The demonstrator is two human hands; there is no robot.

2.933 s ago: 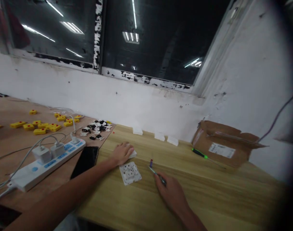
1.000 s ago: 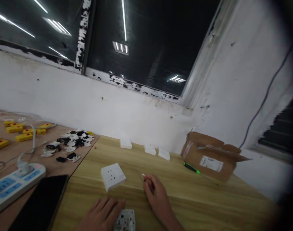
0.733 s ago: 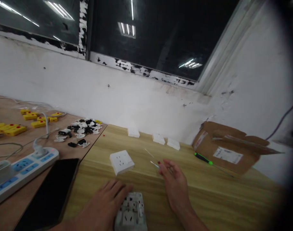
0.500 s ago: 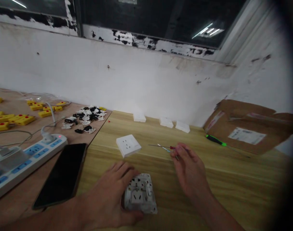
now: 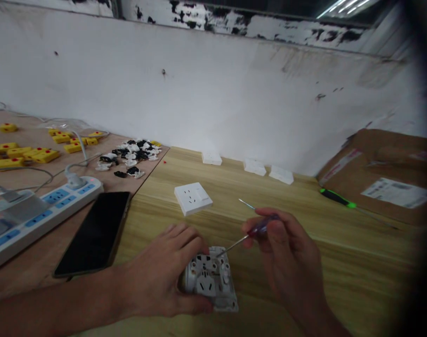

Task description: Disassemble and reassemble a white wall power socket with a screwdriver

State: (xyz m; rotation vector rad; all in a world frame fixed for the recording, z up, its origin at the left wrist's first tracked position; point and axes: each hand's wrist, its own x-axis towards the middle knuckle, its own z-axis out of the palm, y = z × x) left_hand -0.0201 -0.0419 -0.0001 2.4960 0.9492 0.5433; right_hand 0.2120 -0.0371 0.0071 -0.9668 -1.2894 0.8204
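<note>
My left hand (image 5: 167,276) wraps round the left side of an opened white wall socket (image 5: 218,292), its thumb at the near edge and its fingers over the far left corner. Sockets and slots show inside its frame as it rests on the wooden table. My right hand (image 5: 287,252) grips a screwdriver (image 5: 261,228) with a purple see-through handle. The metal shaft points down-left, its tip at the socket's far edge; whether it touches I cannot tell. Beyond this hand a second thin metal shaft (image 5: 246,204) shows, its other end hidden by the fingers.
A white socket cover plate (image 5: 193,198) lies ahead, with several white pieces (image 5: 254,166) near the wall. At left are a phone (image 5: 94,234), a power strip (image 5: 45,217), loose parts (image 5: 132,157) and yellow blocks (image 5: 41,155). At right, a green-black screwdriver (image 5: 336,197) lies by a cardboard box (image 5: 382,173).
My right hand has turned the screwdriver, so its tip now points down at the socket instead of left. My left hand stays on the socket. The view has tilted down.
</note>
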